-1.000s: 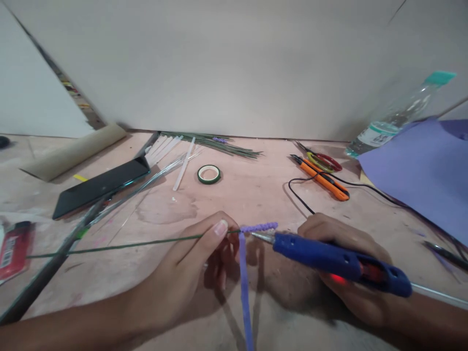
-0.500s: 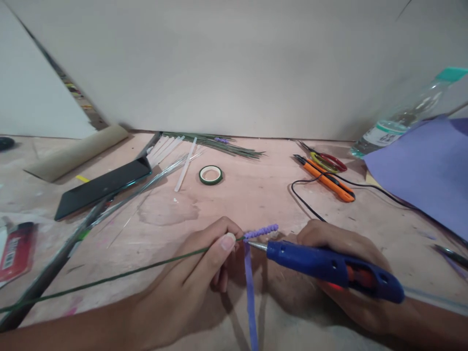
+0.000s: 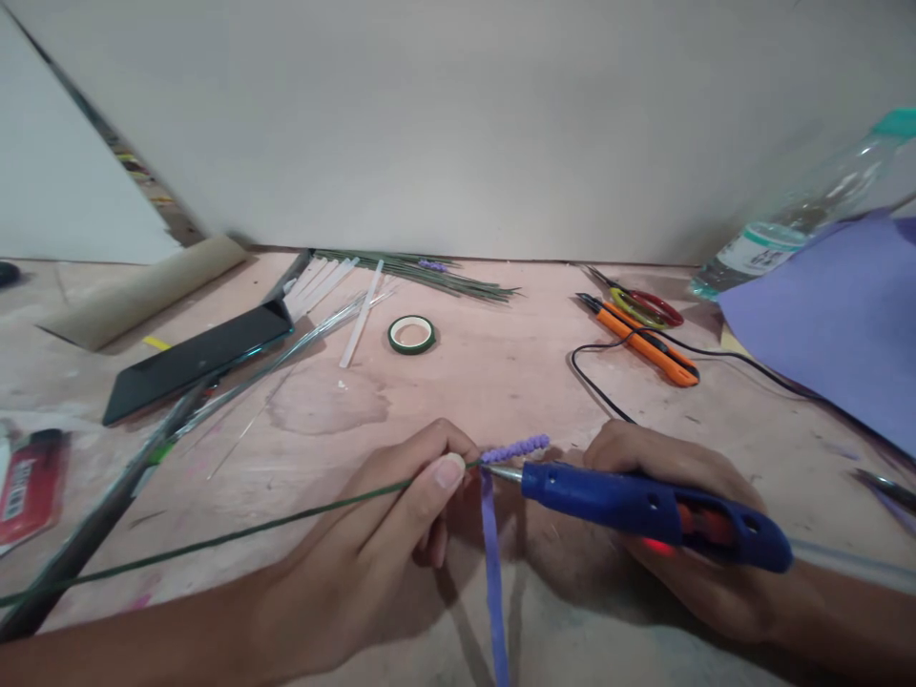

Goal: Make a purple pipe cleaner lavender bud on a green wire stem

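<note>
My left hand [image 3: 401, 515] pinches a thin green stem [image 3: 279, 522] between thumb and fingers. Wound around the stem's right end is a knobbly purple paper flower spike [image 3: 516, 448]. From the base of that spike a narrow purple paper strip [image 3: 492, 572] hangs down past the lower edge of the view. My right hand [image 3: 673, 468] is wrapped round a blue hot glue gun [image 3: 608, 501], whose metal nozzle points left and sits at the base of the spike, by the strip. A red glow shows under the gun.
Behind my hands lie a roll of green tape [image 3: 411, 336], glue sticks [image 3: 362, 315] and green stems [image 3: 458, 280]. An orange cutter [image 3: 644, 343], scissors [image 3: 644, 305], a bottle [image 3: 780, 234] and purple paper [image 3: 822, 305] are rightward. Leftward are a phone [image 3: 200, 363], a cardboard tube [image 3: 150, 291] and a lighter [image 3: 32, 487].
The view has shifted slightly. My hands keep the same holds, and the glue gun's nozzle stays at the base of the purple spike.
</note>
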Action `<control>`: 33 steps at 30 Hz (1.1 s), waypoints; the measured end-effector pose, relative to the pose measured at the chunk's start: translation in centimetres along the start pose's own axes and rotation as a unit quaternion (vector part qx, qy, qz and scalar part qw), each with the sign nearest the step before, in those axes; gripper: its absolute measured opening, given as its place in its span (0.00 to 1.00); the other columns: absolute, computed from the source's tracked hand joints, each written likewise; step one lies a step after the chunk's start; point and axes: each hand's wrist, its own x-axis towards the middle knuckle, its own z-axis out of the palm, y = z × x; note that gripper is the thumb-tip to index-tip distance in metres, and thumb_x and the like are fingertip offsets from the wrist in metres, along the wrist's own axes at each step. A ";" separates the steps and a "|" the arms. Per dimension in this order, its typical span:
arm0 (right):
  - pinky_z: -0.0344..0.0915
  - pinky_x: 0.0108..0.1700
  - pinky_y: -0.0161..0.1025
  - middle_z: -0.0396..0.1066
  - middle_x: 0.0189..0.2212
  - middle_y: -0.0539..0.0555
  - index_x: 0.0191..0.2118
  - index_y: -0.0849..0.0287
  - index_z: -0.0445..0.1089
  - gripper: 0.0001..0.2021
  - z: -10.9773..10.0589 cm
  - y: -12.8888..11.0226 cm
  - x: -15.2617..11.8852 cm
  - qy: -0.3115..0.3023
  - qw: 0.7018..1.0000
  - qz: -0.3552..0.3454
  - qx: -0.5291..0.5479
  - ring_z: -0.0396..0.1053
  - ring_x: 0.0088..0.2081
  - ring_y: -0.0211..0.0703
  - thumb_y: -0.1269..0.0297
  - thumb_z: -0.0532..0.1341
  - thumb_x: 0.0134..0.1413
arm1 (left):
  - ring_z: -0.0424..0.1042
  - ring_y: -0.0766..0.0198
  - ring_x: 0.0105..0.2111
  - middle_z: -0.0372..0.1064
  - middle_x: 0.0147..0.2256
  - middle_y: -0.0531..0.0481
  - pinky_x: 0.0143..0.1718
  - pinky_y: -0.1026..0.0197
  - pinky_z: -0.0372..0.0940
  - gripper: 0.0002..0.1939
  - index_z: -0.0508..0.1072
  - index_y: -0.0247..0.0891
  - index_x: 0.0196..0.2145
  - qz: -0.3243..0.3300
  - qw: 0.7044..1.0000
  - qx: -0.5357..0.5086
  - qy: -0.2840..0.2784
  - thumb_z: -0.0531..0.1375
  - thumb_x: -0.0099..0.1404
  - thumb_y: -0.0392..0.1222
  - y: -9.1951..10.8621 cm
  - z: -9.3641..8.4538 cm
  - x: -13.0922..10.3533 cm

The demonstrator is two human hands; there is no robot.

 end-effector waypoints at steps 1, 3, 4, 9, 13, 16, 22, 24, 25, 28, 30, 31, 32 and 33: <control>0.64 0.30 0.37 0.78 0.30 0.49 0.38 0.52 0.76 0.09 -0.1 0.0 0.0 0.001 1.000 0.001 -0.005 0.74 0.28 0.39 0.55 0.67 0.69 | 0.68 0.66 0.29 0.70 0.32 0.55 0.33 0.63 0.65 0.25 0.77 0.44 0.43 -0.001 1.000 0.000 -0.005 0.49 0.85 0.62 0.0 0.0 0.0; 0.63 0.29 0.38 0.76 0.29 0.49 0.37 0.53 0.75 0.09 -0.2 0.1 0.0 -0.002 1.000 0.005 -0.016 0.72 0.27 0.39 0.55 0.67 0.68 | 0.67 0.67 0.29 0.70 0.32 0.55 0.33 0.63 0.66 0.24 0.77 0.45 0.44 -0.003 1.000 -0.004 -0.007 0.50 0.85 0.62 0.0 -0.1 0.0; 0.62 0.29 0.38 0.76 0.29 0.49 0.36 0.53 0.74 0.09 -0.2 0.2 0.0 -0.006 1.000 0.006 -0.019 0.71 0.27 0.39 0.55 0.67 0.68 | 0.67 0.67 0.29 0.70 0.31 0.55 0.33 0.63 0.65 0.24 0.77 0.44 0.43 -0.004 1.000 -0.007 -0.006 0.50 0.85 0.62 0.0 -0.1 0.0; 0.62 0.29 0.39 0.75 0.29 0.50 0.37 0.52 0.74 0.11 -0.4 0.3 -0.2 -0.020 1.000 0.011 -0.013 0.71 0.27 0.42 0.52 0.68 0.68 | 0.66 0.66 0.28 0.69 0.30 0.54 0.31 0.62 0.64 0.26 0.77 0.42 0.42 -0.005 1.000 -0.012 0.005 0.51 0.84 0.63 0.1 0.0 -0.1; 0.62 0.28 0.40 0.75 0.29 0.50 0.37 0.51 0.74 0.11 -0.5 0.4 -0.3 -0.018 1.000 0.008 -0.009 0.71 0.27 0.42 0.52 0.68 0.68 | 0.66 0.66 0.28 0.68 0.30 0.54 0.32 0.62 0.64 0.25 0.76 0.43 0.42 -0.003 1.000 -0.005 -0.012 0.50 0.85 0.62 -0.1 -0.2 -0.1; 0.63 0.29 0.40 0.75 0.30 0.49 0.39 0.51 0.74 0.07 -0.5 0.4 -0.3 -0.027 1.000 -0.005 -0.014 0.71 0.28 0.42 0.56 0.68 0.68 | 0.66 0.65 0.29 0.69 0.31 0.54 0.33 0.62 0.64 0.24 0.75 0.43 0.44 -0.002 1.000 -0.007 -0.022 0.50 0.85 0.62 -0.2 -0.4 -0.1; 0.58 0.25 0.39 0.72 0.25 0.50 0.33 0.53 0.73 0.18 -0.2 -0.4 0.2 0.009 1.000 0.013 -0.006 0.68 0.24 0.39 0.47 0.65 0.70 | 0.65 0.66 0.27 0.70 0.30 0.54 0.30 0.63 0.63 0.24 0.77 0.43 0.42 0.004 1.000 -0.025 0.006 0.52 0.83 0.63 0.0 0.1 0.0; 0.59 0.25 0.39 0.73 0.25 0.50 0.33 0.53 0.73 0.18 -0.2 -0.5 0.3 0.004 1.000 0.017 -0.007 0.68 0.24 0.39 0.46 0.65 0.70 | 0.65 0.66 0.26 0.69 0.28 0.54 0.30 0.63 0.63 0.24 0.77 0.43 0.42 0.005 0.999 -0.031 0.017 0.53 0.83 0.63 -0.1 0.2 -0.1; 0.59 0.26 0.39 0.73 0.26 0.50 0.33 0.53 0.73 0.18 -0.2 -0.4 0.3 0.000 1.000 0.016 -0.004 0.68 0.24 0.39 0.46 0.65 0.69 | 0.65 0.65 0.27 0.69 0.28 0.54 0.30 0.63 0.63 0.24 0.77 0.43 0.42 0.002 0.999 -0.029 0.015 0.52 0.83 0.63 -0.1 0.1 -0.1; 0.59 0.26 0.41 0.72 0.26 0.50 0.34 0.52 0.73 0.18 -0.3 0.0 -0.1 -0.005 1.000 0.018 0.004 0.68 0.25 0.40 0.44 0.65 0.70 | 0.67 0.65 0.29 0.70 0.30 0.54 0.33 0.63 0.65 0.24 0.77 0.43 0.45 -0.006 1.000 -0.008 -0.011 0.51 0.84 0.62 -0.3 -0.2 -0.2; 0.60 0.27 0.42 0.72 0.27 0.51 0.36 0.52 0.73 0.18 -0.4 0.4 -0.4 -0.009 1.000 0.024 0.007 0.68 0.26 0.42 0.43 0.65 0.70 | 0.68 0.66 0.29 0.70 0.31 0.54 0.34 0.63 0.66 0.24 0.77 0.44 0.45 -0.008 1.000 0.004 -0.017 0.50 0.85 0.62 -0.3 -0.5 -0.3; 0.60 0.28 0.43 0.73 0.28 0.51 0.36 0.51 0.73 0.17 -0.5 0.5 -0.5 -0.013 0.999 0.027 0.010 0.69 0.26 0.43 0.43 0.65 0.70 | 0.68 0.66 0.29 0.70 0.31 0.54 0.34 0.63 0.66 0.23 0.77 0.44 0.45 -0.008 1.000 0.007 -0.016 0.50 0.85 0.62 -0.3 -0.5 -0.3; 0.61 0.28 0.44 0.73 0.28 0.52 0.37 0.51 0.73 0.17 -0.5 0.6 -0.5 -0.017 0.999 0.029 0.013 0.69 0.27 0.44 0.43 0.65 0.69 | 0.68 0.66 0.29 0.70 0.31 0.54 0.34 0.63 0.65 0.23 0.77 0.44 0.45 -0.008 1.000 0.008 -0.015 0.50 0.85 0.61 -0.3 -0.5 -0.3; 0.60 0.28 0.44 0.73 0.28 0.52 0.37 0.50 0.73 0.16 -0.5 0.7 -0.6 -0.018 0.999 0.029 0.017 0.69 0.27 0.45 0.44 0.65 0.69 | 0.68 0.67 0.29 0.70 0.31 0.54 0.34 0.64 0.65 0.23 0.77 0.44 0.45 -0.006 1.000 0.008 -0.012 0.50 0.85 0.61 -0.3 -0.5 -0.3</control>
